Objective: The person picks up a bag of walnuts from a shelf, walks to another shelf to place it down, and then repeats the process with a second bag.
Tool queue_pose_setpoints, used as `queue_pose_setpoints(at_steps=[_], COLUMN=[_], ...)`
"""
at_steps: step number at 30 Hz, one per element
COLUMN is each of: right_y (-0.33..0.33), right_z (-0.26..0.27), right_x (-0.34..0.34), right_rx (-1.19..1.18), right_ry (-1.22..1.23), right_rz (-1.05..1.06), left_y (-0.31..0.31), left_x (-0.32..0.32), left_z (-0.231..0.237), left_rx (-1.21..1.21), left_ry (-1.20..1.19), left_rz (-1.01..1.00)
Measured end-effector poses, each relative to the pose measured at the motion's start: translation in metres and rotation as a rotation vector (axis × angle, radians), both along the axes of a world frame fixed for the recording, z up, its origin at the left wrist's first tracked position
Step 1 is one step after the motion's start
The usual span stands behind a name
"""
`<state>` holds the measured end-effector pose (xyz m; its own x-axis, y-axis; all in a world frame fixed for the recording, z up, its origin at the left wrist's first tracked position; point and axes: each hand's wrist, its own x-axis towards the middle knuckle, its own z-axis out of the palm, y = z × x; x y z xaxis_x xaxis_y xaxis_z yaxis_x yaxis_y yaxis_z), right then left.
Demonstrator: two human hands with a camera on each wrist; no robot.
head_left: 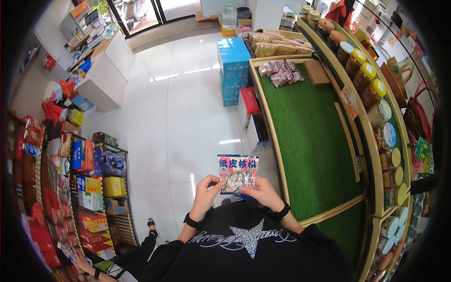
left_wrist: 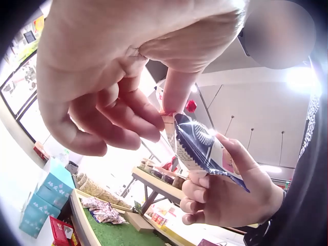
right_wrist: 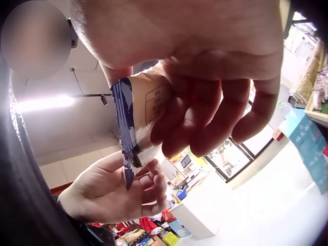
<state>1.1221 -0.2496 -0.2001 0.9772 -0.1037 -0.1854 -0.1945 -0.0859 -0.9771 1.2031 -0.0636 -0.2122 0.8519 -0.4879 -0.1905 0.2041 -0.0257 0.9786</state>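
Observation:
A small walnut packet [head_left: 238, 164], pink and cream with dark blue edges and large printed characters, is held up in front of the chest. My left hand [head_left: 205, 195] pinches its lower left edge between thumb and fingers. At the lower right edge, my right hand [head_left: 268, 193] grips it the same way, thumb on the printed face. Seen from the left wrist, the packet's blue crimped edge [left_wrist: 197, 141] stands between both hands. The right wrist view shows the cream back [right_wrist: 148, 97] of the packet, with the right fingers behind it.
To the right is a wooden-framed display bin lined with green turf [head_left: 305, 127], holding pink packets [head_left: 281, 73]. Jars [head_left: 361, 75] line the shelf beyond. Blue cartons [head_left: 233, 70] stand by the bin. Shelves of boxed goods [head_left: 89, 190] and another person's hand [head_left: 80, 261] are at left.

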Motion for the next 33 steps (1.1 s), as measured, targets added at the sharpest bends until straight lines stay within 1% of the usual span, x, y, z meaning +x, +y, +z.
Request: queue_pose_setpoints(at_steps=[2, 6, 9, 10, 12, 13, 15, 16, 18, 19, 20, 22, 24, 25, 27, 30, 32, 33], right_y=[-0.019, -0.051, -0.072, -0.077, -0.086, -0.089, -0.091, -0.091, -0.097, -0.099, -0.100, -0.101, -0.105, -0.106, -0.109, -0.106, -0.099, -0.095], right_z=[0.005, 0.011, 0.002, 0.001, -0.002, -0.002, -0.001, -0.002, -0.001, 0.006, 0.005, -0.001, -0.007, -0.009, -0.014, -0.005, 0.000, -0.002], right_x=[0.020, 0.052, 0.069, 0.073, 0.082, 0.089, 0.097, 0.100, 0.113, 0.119, 0.126, 0.138, 0.151, 0.159, 0.178, 0.209, 0.230, 0.241], right_rx=[-0.024, -0.050, 0.029, 0.028, 0.136, 0.141, 0.222, 0.232, 0.163, 0.128, 0.129, 0.129, 0.145, 0.162, 0.162, 0.153, 0.247, 0.251], right_ry=[0.035, -0.039, -0.013, -0.006, 0.007, 0.016, 0.039, 0.058, 0.103, 0.084, 0.089, 0.021, 0.033, 0.040, 0.040, 0.027, 0.068, 0.056], right_rz=[0.031, 0.004, -0.007, -0.003, -0.013, -0.004, 0.016, 0.021, 0.078, 0.088, 0.082, 0.021, -0.011, -0.031, -0.059, -0.097, -0.132, -0.131], left_y=[-0.016, -0.048, -0.071, -0.077, -0.086, -0.090, -0.095, -0.094, -0.097, -0.100, -0.102, -0.106, -0.112, -0.114, -0.118, -0.116, -0.116, -0.114], left_x=[0.019, 0.056, 0.075, 0.079, 0.087, 0.090, 0.093, 0.095, 0.106, 0.113, 0.121, 0.135, 0.156, 0.167, 0.191, 0.232, 0.258, 0.270], left_z=[0.005, 0.010, 0.012, 0.011, 0.009, 0.010, 0.014, 0.011, 0.007, 0.006, 0.006, 0.002, -0.005, -0.005, -0.004, -0.001, 0.005, 0.007], left_rx=[0.041, 0.062, 0.061, 0.059, 0.000, 0.006, -0.061, -0.051, -0.098, -0.098, -0.114, -0.127, -0.105, -0.107, -0.059, -0.025, -0.056, -0.074], left_ry=[-0.015, -0.053, -0.106, -0.099, -0.027, -0.018, 0.099, 0.117, 0.126, 0.132, 0.136, 0.150, 0.049, 0.050, -0.042, -0.041, -0.052, -0.049], left_rz=[-0.011, -0.040, -0.051, -0.047, -0.045, -0.035, 0.024, 0.032, 0.025, 0.022, 0.023, 0.012, -0.037, -0.050, -0.099, -0.178, -0.190, -0.194])
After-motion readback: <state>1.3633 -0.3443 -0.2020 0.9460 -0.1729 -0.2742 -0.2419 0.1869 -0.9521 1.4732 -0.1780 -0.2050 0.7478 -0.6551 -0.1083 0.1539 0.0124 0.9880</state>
